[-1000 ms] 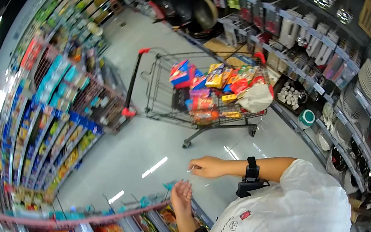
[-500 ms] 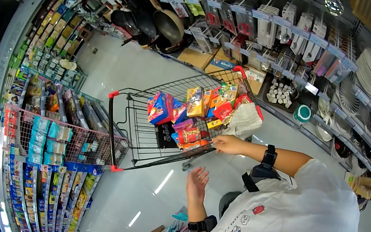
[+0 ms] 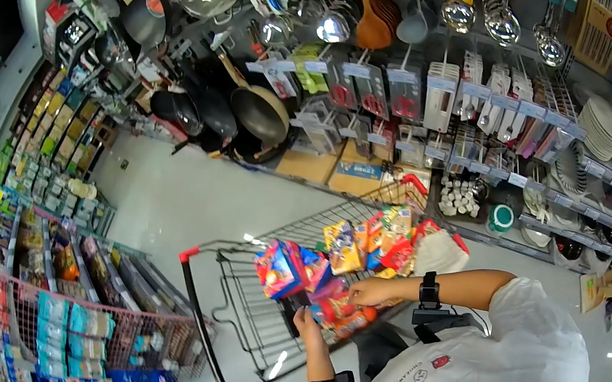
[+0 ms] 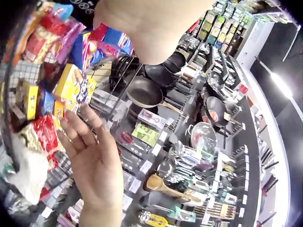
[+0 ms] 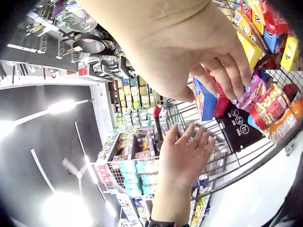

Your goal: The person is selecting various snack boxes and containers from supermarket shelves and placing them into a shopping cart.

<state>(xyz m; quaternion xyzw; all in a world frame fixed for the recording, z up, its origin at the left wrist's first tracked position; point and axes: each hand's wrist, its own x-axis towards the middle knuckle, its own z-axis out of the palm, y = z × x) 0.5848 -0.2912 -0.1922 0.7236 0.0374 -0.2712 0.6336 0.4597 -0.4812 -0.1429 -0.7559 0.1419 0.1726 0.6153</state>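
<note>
One wire shopping cart (image 3: pixel 207 323), red-cornered, stands beside the shelf of pans (image 3: pixel 258 113). Contents: purple packet (image 5: pixel 256 92), yellow box (image 4: pixel 75 87), pale bag (image 3: pixel 440 254) at the far end. One right hand (image 3: pixel 375 289), fingers loosely extended, hangs by the purple packet; I cannot tell whether they touch. One left hand (image 5: pixel 184 158), fingers spread, hovers near the cart's side, apart from the right.

The cart handle (image 3: pixel 204 324) is black with red caps (image 3: pixel 187 254); a black panel (image 5: pixel 240 131) carries white circular symbols. A snack box (image 4: pixel 70 84) is yellow with dark patches. The white shirt (image 3: pixel 511 374) bears multicoloured cartoon figures (image 3: pixel 390 378).
</note>
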